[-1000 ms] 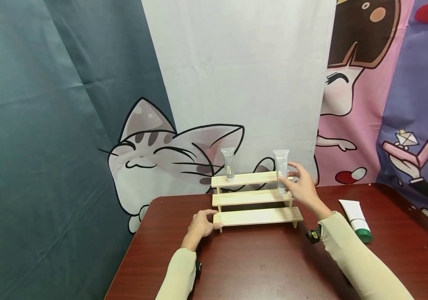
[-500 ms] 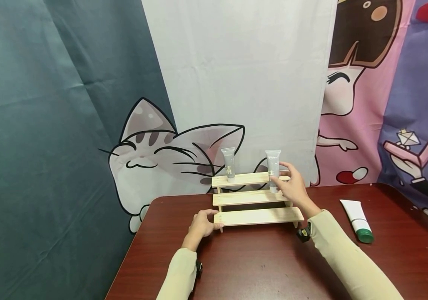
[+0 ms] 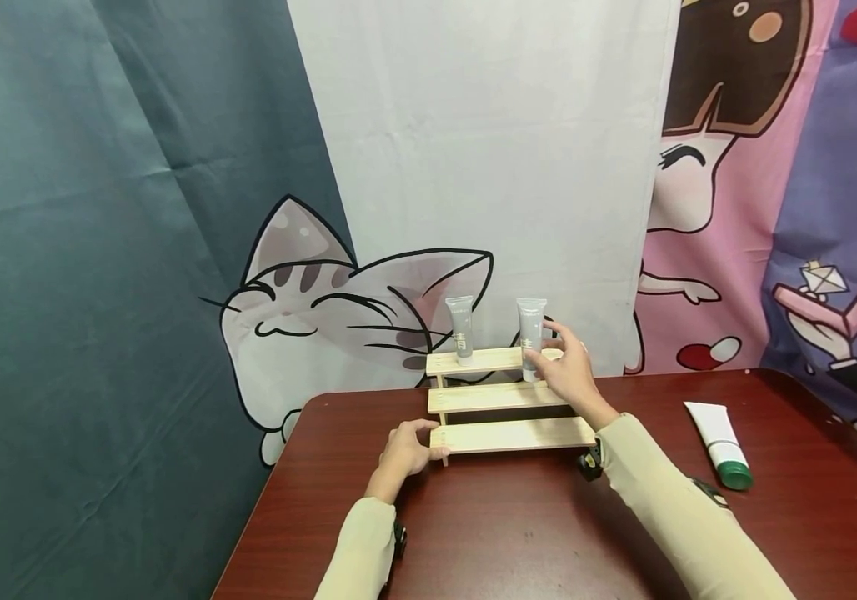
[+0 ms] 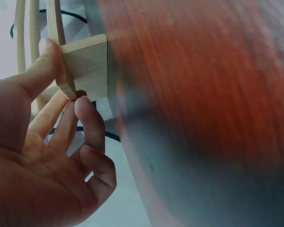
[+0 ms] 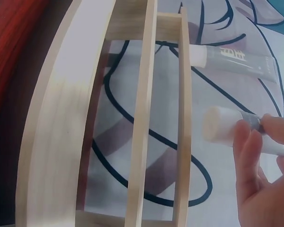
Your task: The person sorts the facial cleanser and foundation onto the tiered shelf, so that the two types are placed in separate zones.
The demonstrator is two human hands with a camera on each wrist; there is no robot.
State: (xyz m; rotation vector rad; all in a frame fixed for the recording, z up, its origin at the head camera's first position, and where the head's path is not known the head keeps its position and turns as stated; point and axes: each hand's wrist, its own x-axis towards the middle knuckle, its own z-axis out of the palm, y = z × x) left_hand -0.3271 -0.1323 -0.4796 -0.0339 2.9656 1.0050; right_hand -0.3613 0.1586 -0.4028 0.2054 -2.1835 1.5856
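Observation:
A three-tier wooden stand point(image 3: 518, 435) rests on the table. My left hand point(image 3: 403, 450) holds the left end of its lowest shelf, with thumb and fingers at the board's end point(image 4: 68, 78) in the left wrist view. My right hand point(image 3: 573, 371) pinches a translucent squeeze tube point(image 3: 531, 321) upright, cap down, overlapping the top shelf's edge in the head view. In the right wrist view, a gap shows between its white cap point(image 5: 222, 124) and the shelf. A similar tube point(image 3: 462, 321) stands cap down at the top shelf's left.
On the right of the dark red table point(image 3: 511, 525) lies a white tube with a green cap point(image 3: 719, 446), beyond my right forearm. Directly behind the stand hangs a cartoon-printed curtain point(image 3: 503, 167). The stand's middle shelf point(image 3: 496, 397) bears nothing in view.
My right hand has carried its tube leftward along the top shelf, nearer the standing tube. The left hand keeps its hold on the stand.

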